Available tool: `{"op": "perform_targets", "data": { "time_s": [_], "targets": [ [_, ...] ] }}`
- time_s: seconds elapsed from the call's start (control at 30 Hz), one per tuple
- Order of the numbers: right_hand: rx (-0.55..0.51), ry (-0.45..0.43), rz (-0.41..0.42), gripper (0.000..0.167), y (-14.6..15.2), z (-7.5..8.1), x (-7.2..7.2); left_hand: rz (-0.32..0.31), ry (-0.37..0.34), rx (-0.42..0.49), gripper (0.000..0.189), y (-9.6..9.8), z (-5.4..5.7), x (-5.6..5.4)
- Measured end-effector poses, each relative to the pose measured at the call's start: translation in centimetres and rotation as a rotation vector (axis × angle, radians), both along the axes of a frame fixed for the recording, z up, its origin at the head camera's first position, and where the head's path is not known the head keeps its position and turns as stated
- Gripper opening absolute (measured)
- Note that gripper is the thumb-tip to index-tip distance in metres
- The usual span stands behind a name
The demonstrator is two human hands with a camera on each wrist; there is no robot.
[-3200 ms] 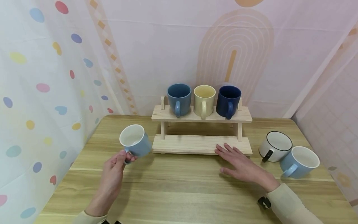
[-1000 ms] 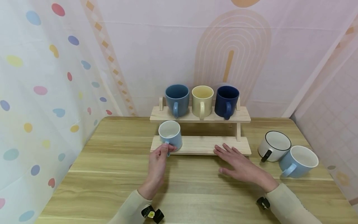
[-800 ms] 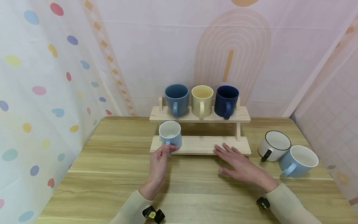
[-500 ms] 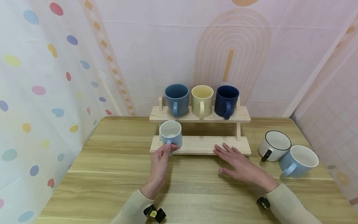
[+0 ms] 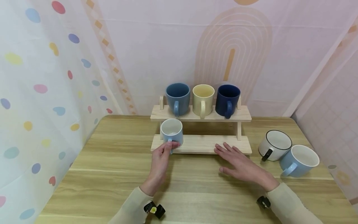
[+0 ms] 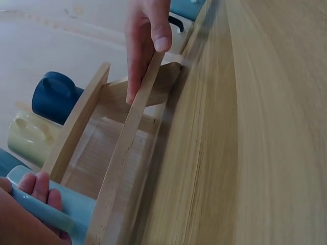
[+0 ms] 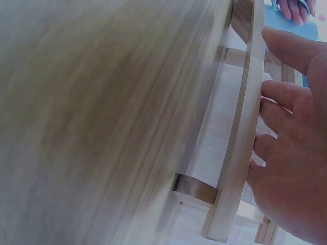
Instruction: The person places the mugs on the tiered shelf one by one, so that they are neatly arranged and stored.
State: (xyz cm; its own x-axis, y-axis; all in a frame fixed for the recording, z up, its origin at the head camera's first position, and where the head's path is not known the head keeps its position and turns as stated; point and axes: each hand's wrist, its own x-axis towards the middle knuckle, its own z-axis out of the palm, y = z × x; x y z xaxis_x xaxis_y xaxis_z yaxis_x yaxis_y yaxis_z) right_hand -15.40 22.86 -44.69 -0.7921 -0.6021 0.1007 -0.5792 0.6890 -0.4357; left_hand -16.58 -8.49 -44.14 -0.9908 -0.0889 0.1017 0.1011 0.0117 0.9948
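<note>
My left hand (image 5: 160, 160) grips the handle of a light blue mug (image 5: 174, 136) with a white inside. The mug stands upright at the left end of the lower tier of a two-tier wooden rack (image 5: 208, 144). In the left wrist view, fingers (image 6: 41, 188) curl through the handle. My right hand (image 5: 241, 165) lies with spread, fairly straight fingertips on the right end of the lower tier; the right wrist view shows those fingers (image 7: 278, 115) against the board. On the upper tier stand a blue mug (image 5: 179, 99), a cream mug (image 5: 203, 101) and a navy mug (image 5: 227, 101).
A white mug with a black rim (image 5: 275, 145) and another light blue mug (image 5: 300, 161) stand side by side on the wooden table (image 5: 106, 174), right of the rack. A patterned curtain (image 5: 156, 53) hangs behind and along both sides.
The left hand has carried the light blue mug rightward from the table's left side onto the lower tier, then shifted it slightly. The right hand has stayed in place.
</note>
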Motion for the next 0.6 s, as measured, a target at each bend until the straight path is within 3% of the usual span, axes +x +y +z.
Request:
{"op": "perform_targets", "data": {
  "time_s": [0.27, 0.6],
  "targets": [
    [0.002, -0.009, -0.006, 0.069, 0.07, 0.02, 0.0, -0.034, -0.014, -0.007, 0.037, -0.51, -0.17, -0.23],
    [0.001, -0.018, -0.003, 0.069, 0.02, 0.04, -0.07, -0.016, -0.029, -0.009, 0.036, -0.61, 0.11, -0.22]
  ]
}}
